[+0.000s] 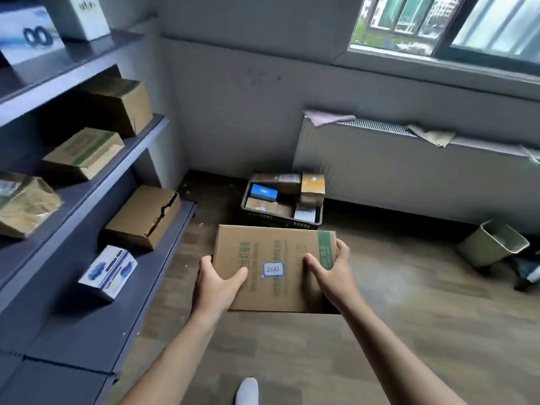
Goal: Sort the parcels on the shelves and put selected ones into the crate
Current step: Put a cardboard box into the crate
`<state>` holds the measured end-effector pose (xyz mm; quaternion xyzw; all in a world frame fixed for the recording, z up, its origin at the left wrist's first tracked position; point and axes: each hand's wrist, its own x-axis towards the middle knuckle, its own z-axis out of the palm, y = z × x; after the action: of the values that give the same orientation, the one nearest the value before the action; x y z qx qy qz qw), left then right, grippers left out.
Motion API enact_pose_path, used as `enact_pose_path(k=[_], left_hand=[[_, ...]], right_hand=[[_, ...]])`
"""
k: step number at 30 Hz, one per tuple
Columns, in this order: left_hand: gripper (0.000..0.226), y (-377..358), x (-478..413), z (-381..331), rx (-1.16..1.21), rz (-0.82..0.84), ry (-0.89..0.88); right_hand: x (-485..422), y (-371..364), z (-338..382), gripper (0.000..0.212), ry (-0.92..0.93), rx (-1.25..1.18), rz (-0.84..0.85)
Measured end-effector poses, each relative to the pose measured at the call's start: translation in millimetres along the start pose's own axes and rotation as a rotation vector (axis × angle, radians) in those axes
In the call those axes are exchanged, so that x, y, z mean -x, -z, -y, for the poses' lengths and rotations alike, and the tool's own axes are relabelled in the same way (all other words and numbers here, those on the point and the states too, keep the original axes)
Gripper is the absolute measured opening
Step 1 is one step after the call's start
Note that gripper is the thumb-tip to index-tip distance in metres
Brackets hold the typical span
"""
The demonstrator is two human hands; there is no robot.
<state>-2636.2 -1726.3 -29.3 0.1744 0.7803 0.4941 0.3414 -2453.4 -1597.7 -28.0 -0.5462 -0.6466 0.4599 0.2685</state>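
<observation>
Carrying step, head view: shelving point(73, 331) fills the left side, cardboard parcels resting on each level, its front edges running diagonally toward the far wall. Bare wood floor point(394, 331) opens to its right. A radiator point(409, 171) lines the far wall under the window. The selected parcel point(271, 290), a flat cardboard box with green print, is held in mid-air, its far edge overlapping the near rim of the dark crate point(273, 220) in this view. The crate sits on the floor just before the radiator and already holds several small parcels (little free room shows inside). A waste bin point(493, 244) stands well to the right. The left hand point(217, 283) grips the box's near left corner, thumb across the top face, fingers wrapped round the edge. The right hand point(330, 273) grips the green-banded right side likewise. A small blue-bordered label point(273, 270) lies between the thumbs. Judged stage: transfer to the crate. The next move calls for stepping forward and lowering the box level past the rim and stacked parcels. Shelf corner and bin bound the path, with open floor between.
</observation>
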Motion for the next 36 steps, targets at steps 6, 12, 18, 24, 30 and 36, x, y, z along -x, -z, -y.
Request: enact_pose_path(k=[6,12,18,24,30,36], left_hand=[[0.039,-55,-106,-65,-0.058,0.052,0.010],[0.026,-108,-227,-94,-0.133,0.010,0.062],[0.037,-166,-368,-110,-0.253,0.020,0.162],[0.047,-232,-513,-96,-0.315,0.093,0.241],[0.046,-287,-642,-44,-0.361,0.185,0.240],[0.056,-327,-737,38,-0.438,0.266,0.222]], right_hand=[[-116,7,18,0.061,-0.056,-0.013,-0.047],[-247,-19,11,0.062,-0.099,-0.002,-0.021],[-404,-61,-22,0.057,-0.161,-0.006,0.065],[-544,-105,-68,0.070,-0.255,0.012,0.125],[-648,-162,-140,0.076,-0.345,0.080,0.122],[-708,-224,-234,0.079,-0.431,0.112,0.096]])
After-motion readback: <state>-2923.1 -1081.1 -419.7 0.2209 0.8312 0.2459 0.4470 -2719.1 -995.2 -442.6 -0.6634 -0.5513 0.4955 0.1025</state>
